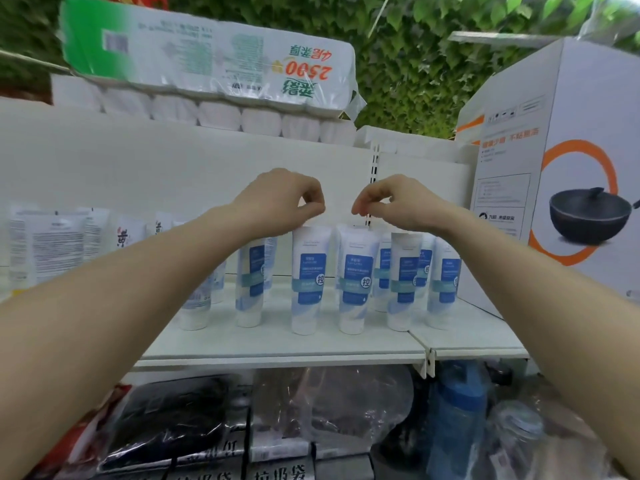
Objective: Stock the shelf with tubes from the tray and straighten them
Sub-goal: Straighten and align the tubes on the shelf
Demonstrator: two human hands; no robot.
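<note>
Several white tubes with blue labels stand cap-down in rows on the white shelf (277, 351). My left hand (284, 199) is curled over the top of one front-row tube (308, 282) and pinches its crimped edge. My right hand (391, 202) hovers with thumb and finger pinched together just above the neighbouring tube (356, 285); whether they touch it is unclear. More tubes (405, 282) stand to the right and behind. My left forearm hides part of the tubes on the left (249, 282). No tray is in view.
Other white tubes (41, 251) stand at the shelf's left end. A large pan box (568, 202) borders the right side. A toilet-paper pack (207, 57) lies on top. Below the shelf are bagged goods (173, 420) and a blue bottle (457, 417).
</note>
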